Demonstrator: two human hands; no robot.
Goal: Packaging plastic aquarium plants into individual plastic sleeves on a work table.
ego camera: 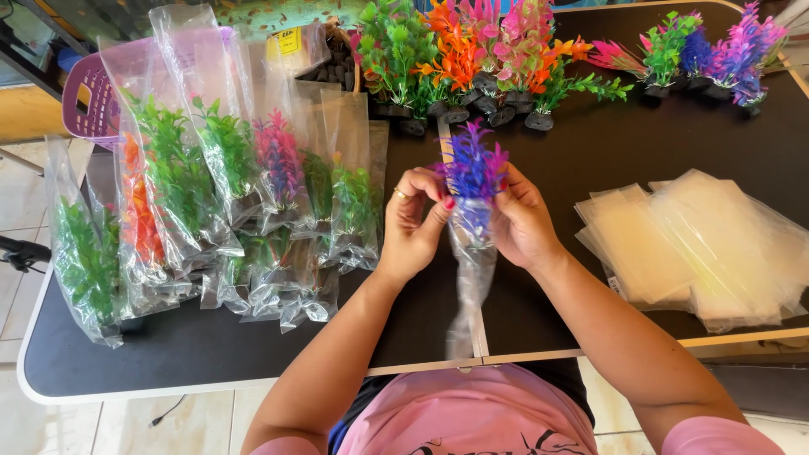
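Left hand: the left hand [410,221] is closed around the upper part of a clear plastic bag [468,278], with the fingers bent at the bag's mouth; a ring is on one finger.
Right hand: the right hand [521,223] grips the other side of the same bag, the fingers curled near the plant's stem.
Plant in hands: a purple and blue plastic plant [474,173] stands between both hands, its top out of the bag (the lower part seems to be already inside, but the blur makes it hard to tell).
Bag: it hangs down from the hands toward the person's body, over the front edge of the black table [607,152].
Packed plants: many bagged plants [211,194], green, orange and pink, lie in rows on the left part of the table.
Loose plants: a group of unpacked colourful plants [472,59] stands at the far side, and a smaller group [699,55] is at the far right.
Empty bags: a stack of flat clear bags [699,244] lies to the right, well apart from the hands.
Basket: a purple basket [88,105] is behind the packed plants.
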